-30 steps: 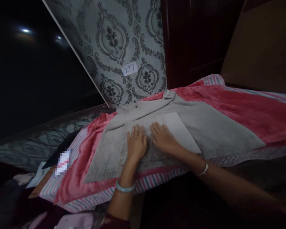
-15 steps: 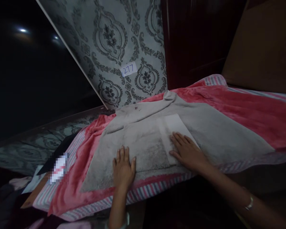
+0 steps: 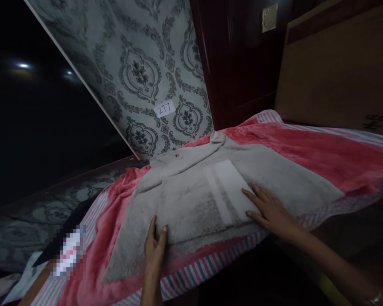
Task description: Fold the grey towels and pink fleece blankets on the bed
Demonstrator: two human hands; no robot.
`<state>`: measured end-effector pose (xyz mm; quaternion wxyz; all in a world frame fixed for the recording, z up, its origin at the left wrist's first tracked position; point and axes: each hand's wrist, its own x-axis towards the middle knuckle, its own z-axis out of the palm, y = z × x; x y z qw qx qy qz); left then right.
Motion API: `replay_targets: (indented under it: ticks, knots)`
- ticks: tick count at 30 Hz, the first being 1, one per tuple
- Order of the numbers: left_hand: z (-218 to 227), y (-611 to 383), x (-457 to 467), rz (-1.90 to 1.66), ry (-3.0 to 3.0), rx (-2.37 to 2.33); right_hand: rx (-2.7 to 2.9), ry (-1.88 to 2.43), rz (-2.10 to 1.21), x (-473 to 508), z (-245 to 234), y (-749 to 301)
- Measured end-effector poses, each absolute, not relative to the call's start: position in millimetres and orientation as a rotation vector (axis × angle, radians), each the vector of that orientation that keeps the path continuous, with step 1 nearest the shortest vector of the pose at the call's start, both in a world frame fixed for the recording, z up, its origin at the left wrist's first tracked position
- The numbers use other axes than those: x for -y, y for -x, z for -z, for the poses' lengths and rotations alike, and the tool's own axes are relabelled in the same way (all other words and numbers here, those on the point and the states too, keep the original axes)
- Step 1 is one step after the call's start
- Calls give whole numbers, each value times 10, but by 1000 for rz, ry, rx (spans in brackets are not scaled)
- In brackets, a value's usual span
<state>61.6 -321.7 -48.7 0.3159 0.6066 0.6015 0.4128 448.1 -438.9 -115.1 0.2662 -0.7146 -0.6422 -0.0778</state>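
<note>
A small folded grey towel with a pale band lies on a larger grey towel, spread over a pink blanket with striped edges. My left hand rests at the near left corner of the folded towel, fingers together and laid flat on the cloth. My right hand lies flat at the folded towel's right edge, fingers stretched out and apart. Neither hand holds anything.
A patterned grey wall panel with a white label reading 277 stands behind the blanket. Dark wooden furniture and a brown board rise at the back right. A blurred patch sits at the lower left.
Both hands have slid apart and toward me over the folded towel, the left to its near left corner, the right to its right edge. The view has shifted a little.
</note>
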Motion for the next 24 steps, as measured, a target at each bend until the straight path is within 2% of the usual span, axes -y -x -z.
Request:
replay_targets:
  ticks: [4, 8, 11, 14, 20, 24]
  knots:
    - [535, -585, 3282, -1292, -1115, -1480, 1914, 1760, 294, 4445, 1060, -4360]
    - [795, -637, 3441, -1511, -880, -1360, 1987, 1687, 288, 4433, 1017, -4261]
    - [918, -835, 3563, -1487, -731, -1178, 2001, 1635, 333, 4403, 1040, -4246]
    - [832, -1197, 3659, -1370, -538, -988, 2034, 1575, 385, 4361, 1053, -4245]
    - [480, -1881, 3615, -1294, -569, -921, 2109, 1533, 299, 4286, 759, -4233]
    - [597, -1713, 3513, -1329, -955, -1107, 2119, 1481, 270, 4436, 527, -4085]
